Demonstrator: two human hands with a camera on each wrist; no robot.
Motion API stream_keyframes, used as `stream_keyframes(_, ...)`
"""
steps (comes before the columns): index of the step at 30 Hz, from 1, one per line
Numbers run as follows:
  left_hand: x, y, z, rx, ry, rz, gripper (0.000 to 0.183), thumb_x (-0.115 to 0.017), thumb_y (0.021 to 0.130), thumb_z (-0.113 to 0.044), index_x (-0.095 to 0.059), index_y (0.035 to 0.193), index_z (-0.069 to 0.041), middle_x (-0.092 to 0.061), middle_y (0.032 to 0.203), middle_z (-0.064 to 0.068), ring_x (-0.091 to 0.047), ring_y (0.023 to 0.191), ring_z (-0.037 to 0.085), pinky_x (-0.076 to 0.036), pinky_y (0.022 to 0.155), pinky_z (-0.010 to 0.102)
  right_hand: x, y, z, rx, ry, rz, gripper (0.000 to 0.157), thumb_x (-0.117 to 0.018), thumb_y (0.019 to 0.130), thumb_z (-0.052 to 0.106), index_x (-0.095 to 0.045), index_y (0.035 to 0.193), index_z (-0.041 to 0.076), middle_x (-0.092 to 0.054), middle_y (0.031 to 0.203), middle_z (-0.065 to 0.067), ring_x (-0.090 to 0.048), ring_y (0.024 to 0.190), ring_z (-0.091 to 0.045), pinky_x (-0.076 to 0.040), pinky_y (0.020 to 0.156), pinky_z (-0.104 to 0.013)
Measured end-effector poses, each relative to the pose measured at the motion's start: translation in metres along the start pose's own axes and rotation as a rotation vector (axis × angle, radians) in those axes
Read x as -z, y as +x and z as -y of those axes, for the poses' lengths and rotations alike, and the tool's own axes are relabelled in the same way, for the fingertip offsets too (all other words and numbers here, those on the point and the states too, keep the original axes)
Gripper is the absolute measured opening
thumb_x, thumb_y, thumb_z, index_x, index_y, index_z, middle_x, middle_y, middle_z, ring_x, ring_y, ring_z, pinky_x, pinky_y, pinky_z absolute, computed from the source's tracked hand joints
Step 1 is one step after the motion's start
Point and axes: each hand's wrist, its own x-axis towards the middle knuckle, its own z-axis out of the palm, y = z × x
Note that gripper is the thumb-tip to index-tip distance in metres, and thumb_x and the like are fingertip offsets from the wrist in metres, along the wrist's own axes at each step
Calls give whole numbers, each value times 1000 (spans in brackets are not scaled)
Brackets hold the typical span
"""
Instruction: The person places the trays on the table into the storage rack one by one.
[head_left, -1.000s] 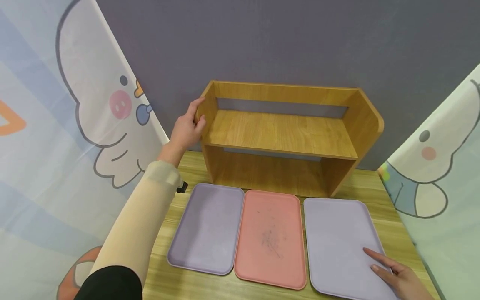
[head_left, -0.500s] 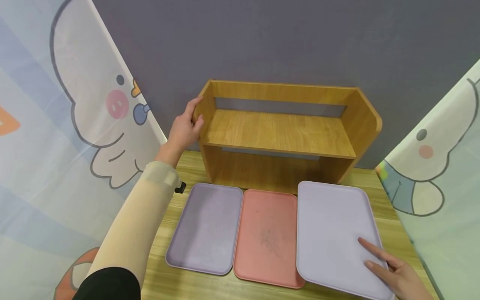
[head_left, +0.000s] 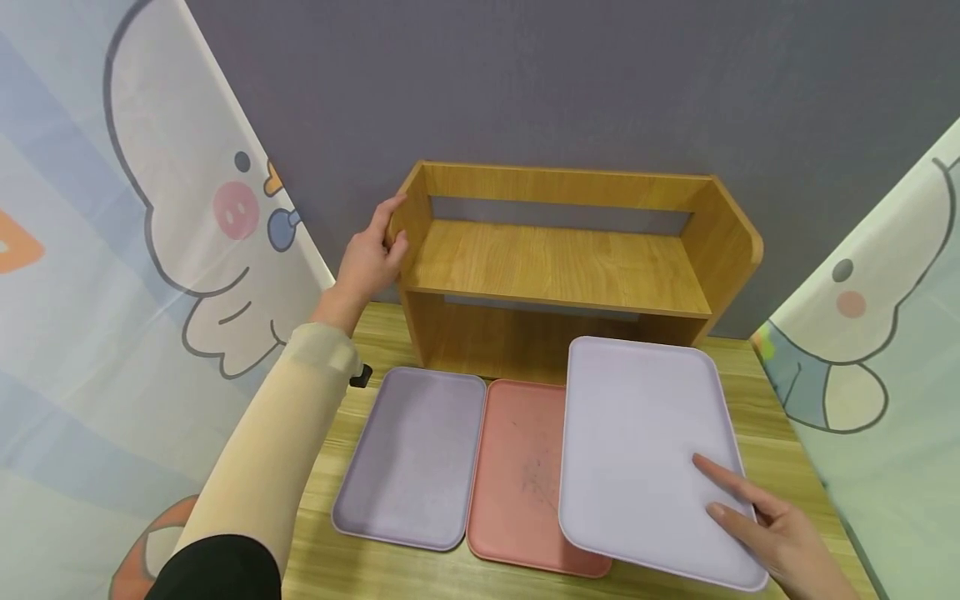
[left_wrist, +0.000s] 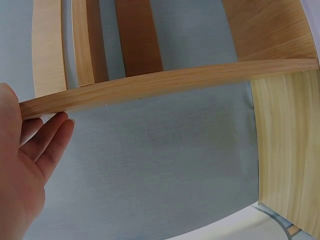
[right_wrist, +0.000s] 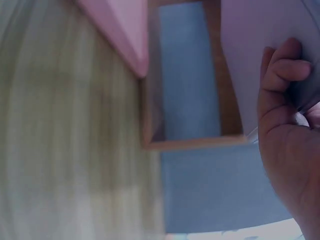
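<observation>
A two-tier wooden shelf (head_left: 555, 262) stands at the back of the table. My left hand (head_left: 371, 258) grips the front edge of its left side panel; in the left wrist view the fingers (left_wrist: 55, 145) curl round that board. My right hand (head_left: 780, 525) holds a pale lavender tray (head_left: 645, 450) by its right edge, thumb and a finger on top, the other fingers curled beneath in the right wrist view. The lavender tray is raised over the table and overlaps the right part of a pink tray (head_left: 517, 475). Left of that lies a purple tray (head_left: 412, 458).
The wood-grain table (head_left: 315, 550) carries everything. A grey wall (head_left: 562, 83) rises behind the shelf. Printed cartoon curtains (head_left: 150, 333) flank the table on both sides. The lower shelf opening (head_left: 495, 337) faces the trays.
My right hand has lifted the lavender tray from the table and moved it left and forward, over part of the pink tray and before the shelf's lower right. My left hand keeps its grip.
</observation>
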Motion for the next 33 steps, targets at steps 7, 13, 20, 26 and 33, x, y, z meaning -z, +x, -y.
stream_keyframes(7, 0, -1, -2, 6, 5, 0, 57, -53, 111, -22, -40, 167, -25, -46, 63, 4, -46, 52, 25, -42, 56, 41, -1, -10, 28, 128, 90, 30, 59, -66, 110, 16, -49, 167, 20, -47, 146, 38, -76, 104, -12, -65, 78, -35)
stream_keyframes(13, 1, -1, -3, -7, 2, -9, 58, -54, 110, -18, -42, 167, -23, -47, 64, 4, -44, 52, 22, -40, 57, 41, -1, -15, 61, 71, 6, 2, 59, -68, 110, 28, -49, 167, 31, -41, 170, -7, -74, 102, -10, -64, 77, -34)
stream_keyframes(20, 0, -3, -4, -18, -6, -15, 58, -54, 109, -16, -43, 166, -21, -46, 63, 1, -40, 51, 17, -39, 56, 40, -9, 6, 96, 280, 146, 20, 56, -67, 109, 10, -56, 163, 19, -64, 142, 20, -81, 93, -20, -66, 70, -41)
stream_keyframes(26, 0, -4, -5, -22, -12, -16, 58, -54, 109, -16, -43, 166, -20, -41, 60, -3, -40, 50, 18, -38, 55, 41, -23, 36, 128, 391, 336, 141, 54, -66, 107, 0, -60, 159, 14, -68, 139, 17, -81, 92, -21, -66, 69, -41)
stream_keyframes(33, -3, -2, -2, -25, -11, -12, 58, -54, 109, -17, -42, 166, -22, -42, 59, -2, -41, 49, 18, -39, 55, 41, -41, 68, 160, 384, 287, 175, 50, -68, 108, 11, -62, 157, 14, -56, 155, -18, -79, 99, -17, -67, 77, -36)
